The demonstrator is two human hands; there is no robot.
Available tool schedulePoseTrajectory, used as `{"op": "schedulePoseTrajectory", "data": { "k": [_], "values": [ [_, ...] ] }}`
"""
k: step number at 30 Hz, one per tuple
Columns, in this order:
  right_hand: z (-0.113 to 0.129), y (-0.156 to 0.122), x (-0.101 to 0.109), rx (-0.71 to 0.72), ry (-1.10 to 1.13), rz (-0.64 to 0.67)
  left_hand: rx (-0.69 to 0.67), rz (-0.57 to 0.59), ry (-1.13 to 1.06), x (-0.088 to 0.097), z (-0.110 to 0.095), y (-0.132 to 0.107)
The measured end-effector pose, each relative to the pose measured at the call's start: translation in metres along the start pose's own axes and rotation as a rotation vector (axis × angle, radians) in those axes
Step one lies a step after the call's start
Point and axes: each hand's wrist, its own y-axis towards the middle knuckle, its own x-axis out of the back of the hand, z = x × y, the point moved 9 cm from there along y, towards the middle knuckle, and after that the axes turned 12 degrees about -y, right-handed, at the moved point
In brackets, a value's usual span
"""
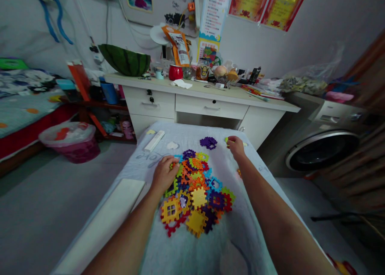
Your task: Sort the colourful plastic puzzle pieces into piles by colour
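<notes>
A pile of colourful notched plastic building tiles (197, 178) lies on the cloth-covered table, in yellow, orange, purple, green, red and blue. At the pile's left edge my left hand (165, 173) has its fingers closed around a tile, mostly hidden by the hand. My right hand (236, 147) is at the far right of the table, pinching a small yellow-green building tile (226, 140). Between the pile and the far edge sit purple tiles (208, 142), apart from the rest. Close to my right forearm, an orange tile (239, 172) is partly covered.
A white oblong object (154, 141) rests at the table's far left. Along the left side runs a long white board (120, 203). Beyond stands a white desk (204, 106) bearing a cut watermelon (124, 60) and jars. A washing machine (313, 134) is on the right, a pink basket (73, 146) left.
</notes>
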Motion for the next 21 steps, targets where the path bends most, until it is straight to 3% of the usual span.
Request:
{"op": "schedulePoseTrajectory", "data": {
  "k": [4, 8, 10, 13, 21],
  "values": [
    [0.026, -0.032, -0.035, 0.123, -0.059, 0.176, -0.004, -0.008, 0.004, 0.0, 0.0, 0.0],
    [0.049, -0.069, -0.068, 0.366, -0.339, 0.376, -0.01, -0.017, 0.005, -0.001, 0.0, 0.001],
    [0.053, -0.081, -0.077, 0.451, -0.485, 0.393, -0.012, -0.023, 0.004, 0.0, 0.001, 0.001],
    [0.047, -0.089, -0.085, 0.457, -0.606, 0.388, -0.015, -0.016, -0.002, 0.0, 0.002, 0.001],
    [0.036, -0.091, -0.091, 0.472, -0.633, 0.367, -0.004, -0.012, 0.006, -0.001, 0.002, 0.0]
  ]
}}
